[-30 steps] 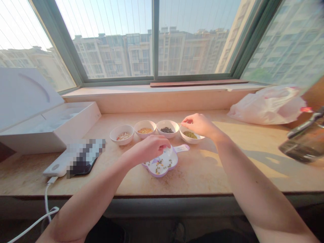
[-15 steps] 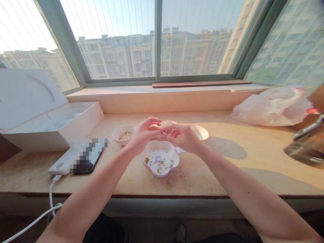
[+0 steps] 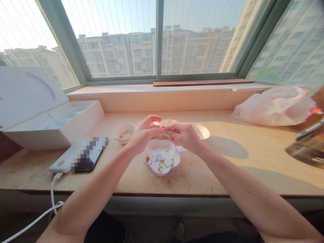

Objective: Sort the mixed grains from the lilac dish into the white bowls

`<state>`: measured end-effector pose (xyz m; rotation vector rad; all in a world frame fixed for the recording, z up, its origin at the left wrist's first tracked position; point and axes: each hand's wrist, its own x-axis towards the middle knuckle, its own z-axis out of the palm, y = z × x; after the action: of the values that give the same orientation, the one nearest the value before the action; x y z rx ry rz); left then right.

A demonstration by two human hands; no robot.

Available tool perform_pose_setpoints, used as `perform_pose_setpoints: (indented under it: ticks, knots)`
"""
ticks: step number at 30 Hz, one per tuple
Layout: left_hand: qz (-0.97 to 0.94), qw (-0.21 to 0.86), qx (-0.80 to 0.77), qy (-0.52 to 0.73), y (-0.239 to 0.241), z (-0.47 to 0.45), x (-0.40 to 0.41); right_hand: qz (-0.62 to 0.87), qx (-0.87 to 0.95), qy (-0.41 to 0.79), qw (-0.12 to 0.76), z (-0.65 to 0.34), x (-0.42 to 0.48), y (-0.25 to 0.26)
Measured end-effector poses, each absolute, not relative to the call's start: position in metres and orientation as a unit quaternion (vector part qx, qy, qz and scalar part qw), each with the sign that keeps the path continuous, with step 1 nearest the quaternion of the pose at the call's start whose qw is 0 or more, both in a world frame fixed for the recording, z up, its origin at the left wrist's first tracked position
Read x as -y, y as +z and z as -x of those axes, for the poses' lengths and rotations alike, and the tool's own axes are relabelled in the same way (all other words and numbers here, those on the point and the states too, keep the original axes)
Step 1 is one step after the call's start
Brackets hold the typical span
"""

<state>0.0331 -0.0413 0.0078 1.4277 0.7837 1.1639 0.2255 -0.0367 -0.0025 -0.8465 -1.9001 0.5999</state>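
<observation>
I have the left hand (image 3: 146, 132) and the right hand (image 3: 184, 135) meeting in the air, in front of the row of bowls. The fingers of the left one are bent, with a gap between its upper finger and its thumb. The fingers of the right one point inward and lie near together; their tips seem to touch the tips of the left. I cannot tell if something small is pinched between them, because the fingers cover this place.

Just below the hands, on the nearer side, the flower-shaped dish (image 3: 162, 145) stands upright on the tabletop (image 3: 199, 177). It is white inside, with a purple outside and a printed purple cartoon figure. Small green beans (image 3: 147, 159) and some yellow pieces (image 3: 162, 162) lie scattered in it. On its pale handle (image 3: 181, 149), partly behind my right wrist, there are marks like print, but too small for me to read.

The left bowl (image 3: 117, 136) holds pale pieces. The middle bowl (image 3: 168, 122) and the right bowl (image 3: 203, 131) are partly hidden by the hands. Farther left I see a smartphone (image 3: 87, 164) beside a white power bank (image 3: 60, 164); I can read no brand there.
</observation>
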Motion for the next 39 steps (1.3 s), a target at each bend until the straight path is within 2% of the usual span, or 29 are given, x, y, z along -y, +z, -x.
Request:
perform_pose_setpoints:
  ticks: [3, 7, 10, 18, 23, 32, 36, 39]
  knots:
    - [-0.704, 0.437, -0.366, 0.423, 0.015, -0.026, 0.044, 0.34, 0.804, 0.141, 0.467, -0.229, 0.038, -0.001]
    - [-0.871, 0.247, -0.374, 0.199, 0.015, -0.021, 0.048, 0.337, 0.818, 0.068, 0.461, -0.236, 0.04, 0.003]
    - [-0.899, 0.227, -0.363, 0.089, 0.009, -0.025, 0.053, 0.339, 0.82, 0.052, 0.459, -0.239, 0.039, 0.004]
    - [-0.882, 0.21, -0.406, 0.113, -0.002, -0.028, 0.054, 0.36, 0.805, 0.076, 0.465, -0.243, 0.033, 0.001]
    - [-0.889, 0.215, -0.378, 0.143, -0.004, -0.022, 0.05, 0.379, 0.791, 0.084, 0.472, -0.246, 0.033, 0.005]
    - [-0.903, 0.173, -0.393, -0.023, 0.007, -0.031, 0.052, 0.377, 0.781, 0.03, 0.497, -0.255, 0.026, 0.014]
    - [-0.898, 0.153, -0.413, -0.028, 0.004, -0.033, 0.052, 0.397, 0.774, 0.036, 0.492, -0.262, 0.023, 0.019]
    - [-0.897, 0.122, -0.426, -0.012, 0.001, -0.033, 0.053, 0.435, 0.775, 0.042, 0.457, -0.271, 0.02, 0.025]
